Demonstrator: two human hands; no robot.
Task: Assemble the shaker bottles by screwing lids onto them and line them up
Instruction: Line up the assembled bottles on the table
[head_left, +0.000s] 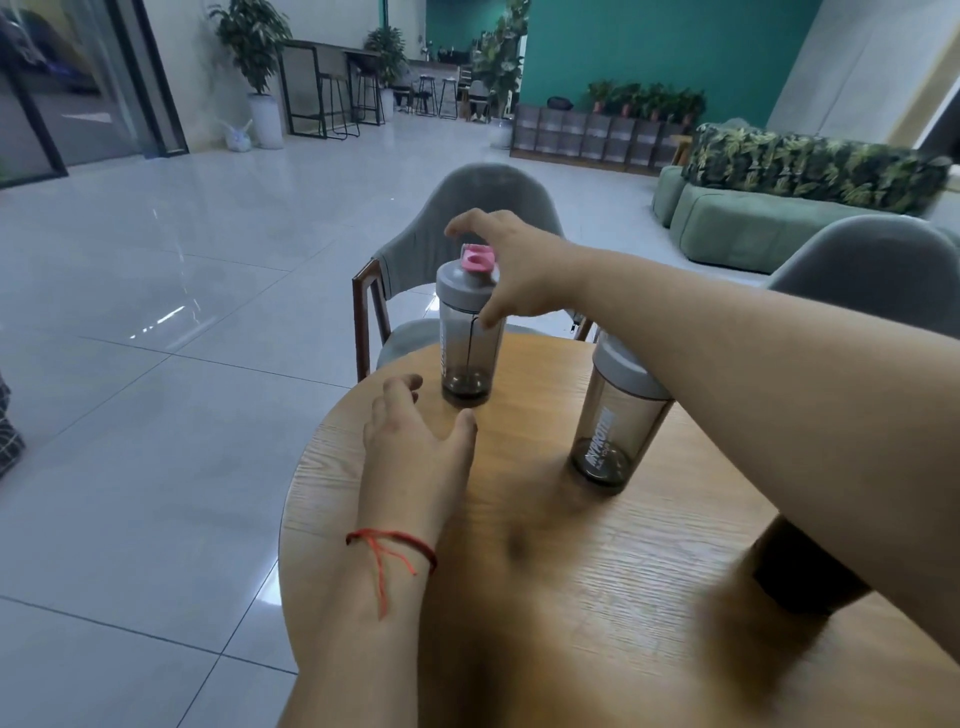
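Standing on a round wooden worktop (597, 571) were 2 smoked-grey shaker bottles, both upright and well apart. Behind the worktop sat 2 grey chairs, the far chair (483, 208) directly behind the far bottle (470, 332). That far bottle stood near the worktop's far edge and carried a grey lid (465, 283) with a pink flip cap (479, 258). The near bottle (615, 431), to the right, showed white lettering down its side; its grey lid was partly hidden by the right forearm crossing over it.

The right hand (519, 265) was at the far bottle's top, grip spread wide, thumb tip touching the bottle wall just under the lid, fingers arched over the pink cap; no firm hold was evident. The left hand (415, 447) hovered low over the worktop just in front of the far bottle, grip loosely wide and holding nothing. A red string (392, 543) circled the left wrist.
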